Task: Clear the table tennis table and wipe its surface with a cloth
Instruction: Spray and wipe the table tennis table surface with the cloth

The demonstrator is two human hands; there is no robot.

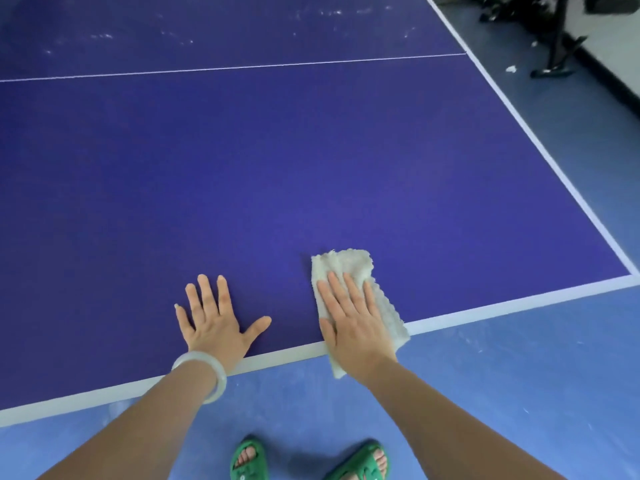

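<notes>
Head view: right hand (353, 317) pressed flat, fingers straight, on a folded off-white terry cloth (349, 268) at the purple table tennis table (311, 150) near edge. Left hand (214, 317) lay splayed, holding nothing. Cloth looked soft, light, floppy; best driven by palm pressure.

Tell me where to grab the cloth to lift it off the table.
Pinch the cloth at its near corner, coming from the person's side: that corner overhangs the table tennis table's white edge, leaving room underneath. The rest lies flat beneath the right hand.
</notes>
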